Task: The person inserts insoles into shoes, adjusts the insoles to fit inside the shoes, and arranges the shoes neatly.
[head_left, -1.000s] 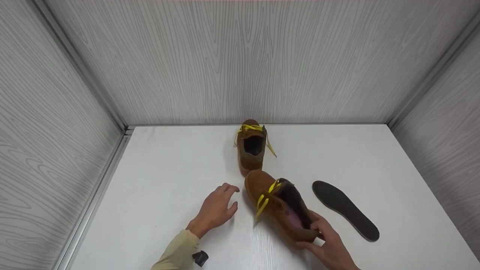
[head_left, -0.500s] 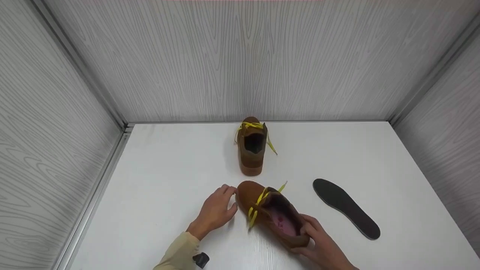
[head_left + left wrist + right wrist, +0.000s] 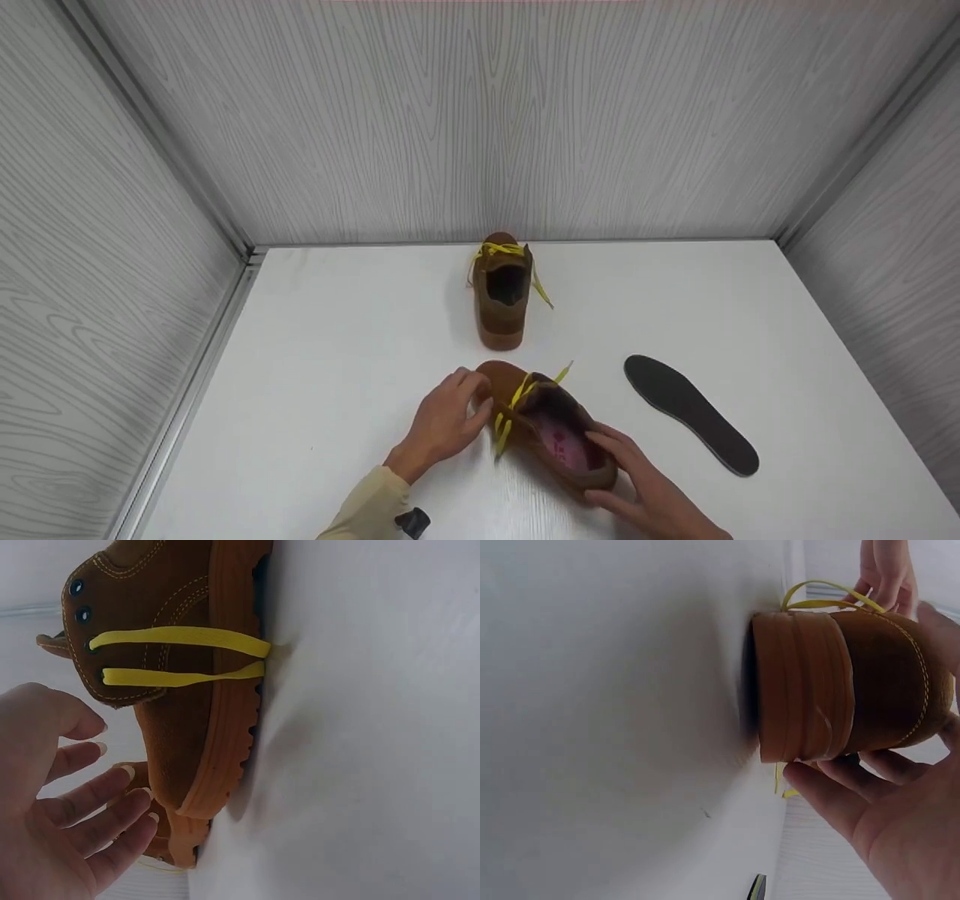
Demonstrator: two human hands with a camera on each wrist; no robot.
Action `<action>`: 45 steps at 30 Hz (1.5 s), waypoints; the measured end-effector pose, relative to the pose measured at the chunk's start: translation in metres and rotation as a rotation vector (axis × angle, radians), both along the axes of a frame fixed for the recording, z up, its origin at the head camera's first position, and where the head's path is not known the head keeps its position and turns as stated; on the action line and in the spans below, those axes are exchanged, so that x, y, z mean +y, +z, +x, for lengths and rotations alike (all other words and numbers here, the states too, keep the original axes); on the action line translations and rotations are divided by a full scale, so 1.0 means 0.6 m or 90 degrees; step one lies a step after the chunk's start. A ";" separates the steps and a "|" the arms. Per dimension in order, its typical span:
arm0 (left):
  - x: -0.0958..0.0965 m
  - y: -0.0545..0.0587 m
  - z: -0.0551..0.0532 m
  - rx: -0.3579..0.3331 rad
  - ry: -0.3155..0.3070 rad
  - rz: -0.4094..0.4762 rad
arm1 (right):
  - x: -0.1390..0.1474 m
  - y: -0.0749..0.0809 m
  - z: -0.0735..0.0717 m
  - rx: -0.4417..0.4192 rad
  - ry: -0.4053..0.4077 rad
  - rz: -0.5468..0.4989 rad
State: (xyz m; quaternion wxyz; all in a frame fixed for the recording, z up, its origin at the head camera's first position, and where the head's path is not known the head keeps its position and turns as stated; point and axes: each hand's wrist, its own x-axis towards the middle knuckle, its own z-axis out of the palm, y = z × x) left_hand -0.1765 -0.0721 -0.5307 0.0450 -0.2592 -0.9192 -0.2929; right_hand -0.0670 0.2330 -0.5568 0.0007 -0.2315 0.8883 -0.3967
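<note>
We see a brown suede low lace-up shoe with a chunky orange-brown sole [image 3: 544,456] standing on the smooth white desk [image 3: 345,322], well forward of its back edge, with its toe aimed toward the back left corner. Flat yellow laces [image 3: 180,635] hang loose from its eyelets, and we can see a pink footbed [image 3: 562,446] inside its collar.

At the toe we find the left hand [image 3: 446,420], fingers relaxed and thumb apart from them, holding nothing; we cannot tell whether the fingertips touch the leather. The right hand [image 3: 645,480] spans the heel, thumb on the near-left side and fingers on the side facing the desk's right edge; we cannot tell whether they squeeze it.

To the right of this shoe, nearer the right edge, we have a flat dark grey insole [image 3: 690,412] lying slantwise, its broad end toward the back edge. Behind the first shoe stands a matching brown shoe with tied-looking yellow laces [image 3: 501,311], its toe close to the middle of the back edge and its heel toward us.

We also notice a beige sleeve [image 3: 367,502], a small black object [image 3: 412,521] beside it, and the grey wood-grain back wall [image 3: 480,120].
</note>
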 end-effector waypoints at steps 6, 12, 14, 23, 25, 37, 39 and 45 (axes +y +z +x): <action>0.043 0.023 -0.003 0.061 -0.012 0.021 | -0.004 0.012 -0.009 -0.014 -0.035 -0.033; 0.091 0.042 -0.009 0.119 -0.038 -0.107 | -0.014 0.008 -0.006 0.058 -0.067 0.046; 0.100 0.043 -0.012 0.132 -0.038 -0.151 | -0.015 0.005 -0.005 0.056 -0.068 0.043; 0.089 0.025 -0.044 -0.020 -0.013 -0.096 | -0.013 -0.009 0.000 0.075 -0.058 0.021; 0.079 0.011 -0.056 -0.095 0.006 -0.051 | -0.012 -0.010 0.001 0.081 -0.055 0.018; 0.056 -0.025 -0.094 -0.182 0.042 -0.007 | -0.020 0.009 -0.010 0.030 -0.080 0.017; 0.055 -0.024 -0.094 -0.170 0.036 -0.005 | -0.021 0.020 -0.019 -0.003 -0.089 -0.009; 0.051 -0.029 -0.093 -0.150 0.047 0.013 | -0.029 0.041 -0.042 -0.140 -0.136 -0.050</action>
